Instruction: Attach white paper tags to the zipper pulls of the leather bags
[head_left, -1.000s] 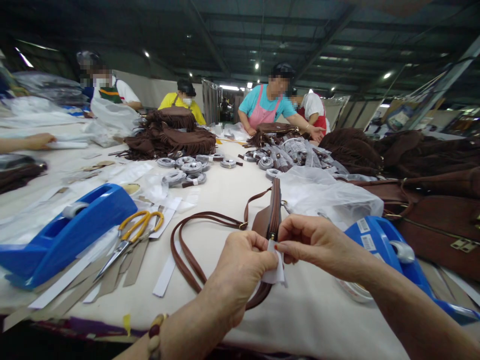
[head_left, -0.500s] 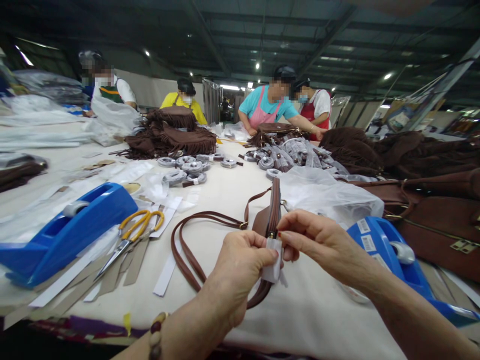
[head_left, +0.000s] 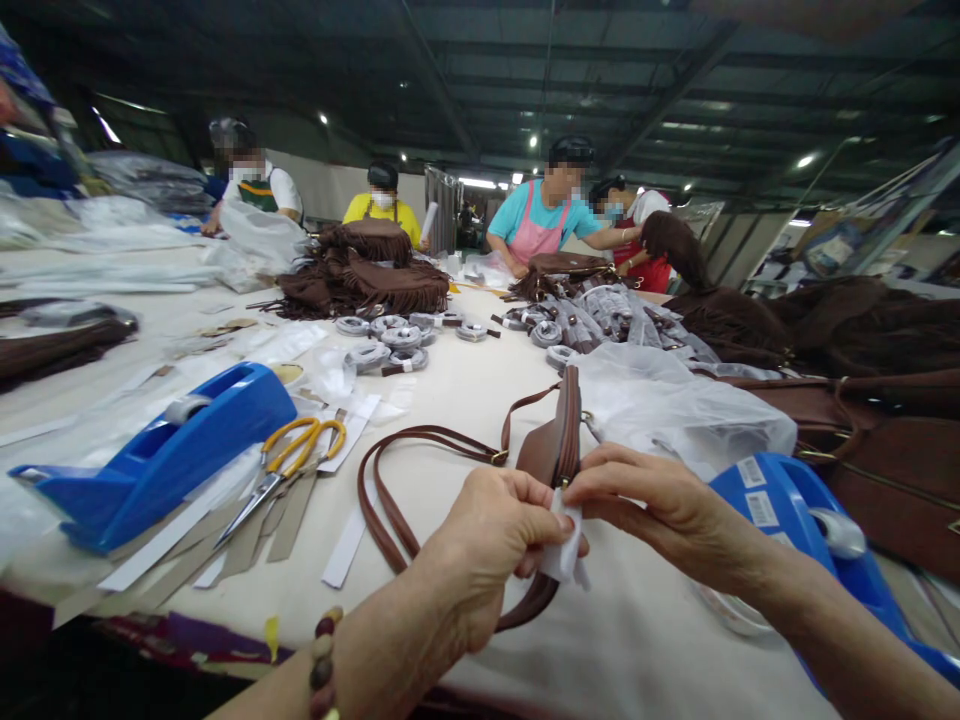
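Note:
A small brown leather bag (head_left: 541, 447) stands on edge on the table, its zipper side turned up toward me. Its long strap (head_left: 382, 505) loops out to the left. At the near end of the zipper, a piece of white tissue paper (head_left: 564, 548) covers the zipper pull. My left hand (head_left: 499, 530) pinches this paper between thumb and fingers. My right hand (head_left: 637, 500) is closed at the paper's upper edge, thumb and fingertips pressed on it just below the zipper end. The pull itself is hidden by the paper and fingers.
Blue tape dispensers stand at left (head_left: 180, 450) and right (head_left: 795, 530). Orange-handled scissors (head_left: 289, 465) lie on paper strips. Wrapped straps (head_left: 405, 338), fringed bags (head_left: 375, 265) and plastic sheeting (head_left: 682, 390) cover the table beyond. Several co-workers stand across it.
The view has swung slightly left. My right fingers have moved down onto the paper, which now sits more crumpled around the zipper end. A co-worker across the table has lifted a brown fringed piece.

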